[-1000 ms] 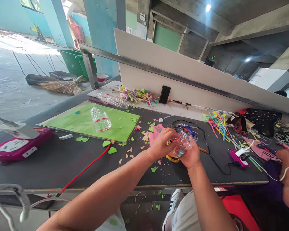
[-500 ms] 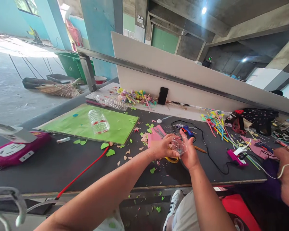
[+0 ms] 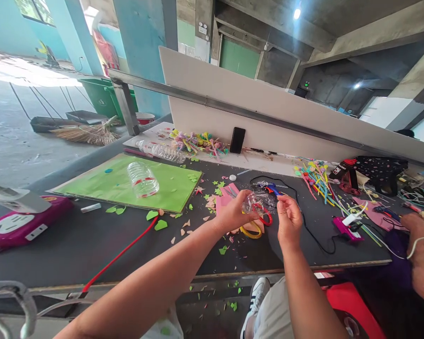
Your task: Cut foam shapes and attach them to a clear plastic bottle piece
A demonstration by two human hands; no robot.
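My left hand [image 3: 235, 213] is closed around one side of a clear piece of a plastic bottle [image 3: 257, 203], held above the table. Just right of it my right hand [image 3: 290, 219] has thumb and fingertips pinched together by the piece's edge; what lies between them is too small to make out. Below the plastic show a yellow scissor handle [image 3: 251, 233] and a red scissor handle [image 3: 268, 217], on pink paper [image 3: 223, 203]. A blue glue gun [image 3: 273, 189] lies just behind my hands.
A cut clear bottle [image 3: 143, 181] rests on a green sheet [image 3: 175, 200], with another bottle [image 3: 164, 153] behind. Green paper scraps [image 3: 160, 225] dot the table. Power strips [image 3: 12, 226] and cables lie at both sides. A co-worker's hand [image 3: 415, 226] is at far right.
My right hand has drawn back from beneath the bottle piece to its right side, and its spread fingers have closed into a pinch. The left hand keeps hold, turning the piece onto its side.
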